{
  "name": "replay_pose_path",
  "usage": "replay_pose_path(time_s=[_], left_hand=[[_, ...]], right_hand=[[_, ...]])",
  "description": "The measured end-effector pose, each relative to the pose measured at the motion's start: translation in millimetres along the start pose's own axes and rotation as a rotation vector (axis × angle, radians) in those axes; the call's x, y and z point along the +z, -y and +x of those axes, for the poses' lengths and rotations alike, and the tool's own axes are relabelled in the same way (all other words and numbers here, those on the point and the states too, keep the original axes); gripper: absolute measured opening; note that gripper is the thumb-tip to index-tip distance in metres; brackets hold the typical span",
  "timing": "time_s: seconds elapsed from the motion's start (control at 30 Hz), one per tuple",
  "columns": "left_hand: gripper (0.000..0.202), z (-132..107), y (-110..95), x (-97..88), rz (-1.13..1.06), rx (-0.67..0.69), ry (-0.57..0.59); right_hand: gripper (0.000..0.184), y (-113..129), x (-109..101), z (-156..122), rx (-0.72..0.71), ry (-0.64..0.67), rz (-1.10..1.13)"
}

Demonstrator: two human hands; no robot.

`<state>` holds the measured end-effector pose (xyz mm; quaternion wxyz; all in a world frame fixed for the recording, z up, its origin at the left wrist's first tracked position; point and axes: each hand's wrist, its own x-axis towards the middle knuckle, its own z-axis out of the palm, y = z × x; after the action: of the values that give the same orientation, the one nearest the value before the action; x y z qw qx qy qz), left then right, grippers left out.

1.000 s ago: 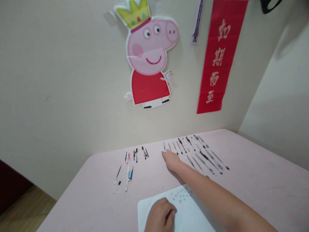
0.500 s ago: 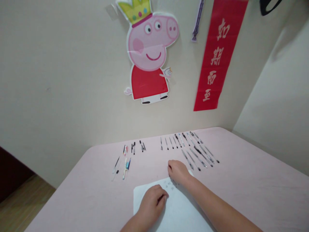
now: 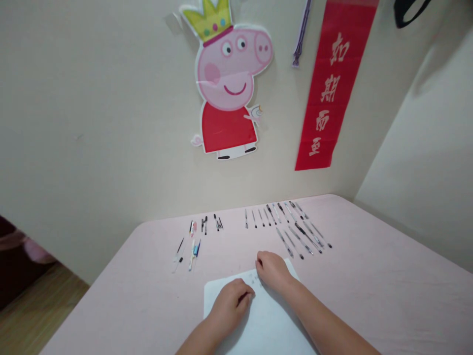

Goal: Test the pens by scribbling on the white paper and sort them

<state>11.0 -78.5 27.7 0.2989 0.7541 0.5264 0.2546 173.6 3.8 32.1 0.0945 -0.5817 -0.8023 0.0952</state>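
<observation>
A white sheet of paper (image 3: 271, 325) lies on the table in front of me, with small grey marks or bits (image 3: 252, 278) near its far edge. My left hand (image 3: 231, 303) rests over the sheet's left part, its fingers curled together. Over the far right part of the paper is my right hand (image 3: 272, 270), closed like a loose fist and partly covering the grey spots. Whatever either hand may hold is hidden by the fingers.
Several pens and refills (image 3: 284, 241) lie in two rows at the back right. Back left, small groups of pens (image 3: 195, 250), caps and pen parts (image 3: 218, 223) are laid out. The pink table (image 3: 140, 291) meets the wall behind, where a cartoon pig cutout (image 3: 229, 93) and red banner (image 3: 328, 93) hang.
My right hand has drawn slightly back toward me, over the paper's far edge. My left hand has shifted a little left. Something pink has appeared at the left edge.
</observation>
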Motion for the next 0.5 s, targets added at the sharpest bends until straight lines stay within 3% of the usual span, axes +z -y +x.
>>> replay_pose_path(time_s=[0.13, 0.3, 0.5], left_hand=[[0.024, -1.1, 1.2, -2.5, -0.006, -0.006, 0.014], [0.023, 6.0, 3.6, -11.8, 0.014, -0.005, 0.02], [0.021, 48.3, 28.4, -35.6, 0.202, 0.004, -0.13]], right_hand=[[0.017, -2.2, 6.0, -2.3, -0.009, -0.05, 0.02], [0.019, -5.8, 11.6, -5.9, -0.053, -0.211, 0.128], [0.017, -9.6, 11.7, -3.8, -0.128, -0.315, 0.316]])
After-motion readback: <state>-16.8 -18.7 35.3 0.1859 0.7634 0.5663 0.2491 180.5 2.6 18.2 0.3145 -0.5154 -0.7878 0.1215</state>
